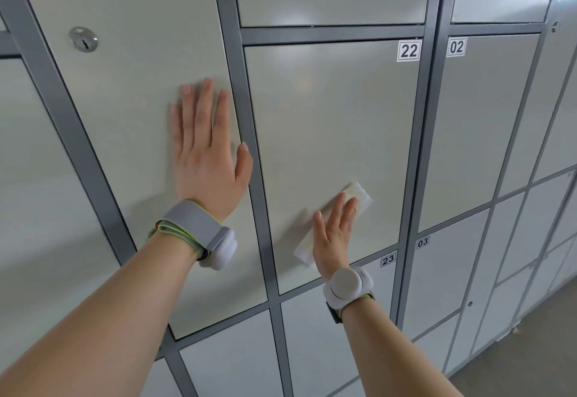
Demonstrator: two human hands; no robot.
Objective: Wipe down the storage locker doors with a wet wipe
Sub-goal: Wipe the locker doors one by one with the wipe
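Right hand (335,228): fingers straight and close together, palm flat, pressing the wet wipe (359,194) against door 22 (327,109). The wipe lies spread in a slanted strip on the lower right part of that door, its ends showing above the fingertips and below the heel of the hand.

Left hand (203,153): flat, fingers straight and slightly apart, holding nothing. It rests on the neighbouring door (125,100), the one with the keyhole (83,39), apparently as a brace.

Progress, as a judgement: wiping is under way on door 22, with the wipe low on the panel. No wet streaks or dirt lines show clearly on any surface, so it cannot be told which part of this door, or which other doors, have been covered.

Left to do, probably: the rest of door 22 up to its number label (408,50). If not done already, also the keyhole door, door 02 (477,131), door 23 (327,349), door 03 (437,287) and the rows running off to the right.
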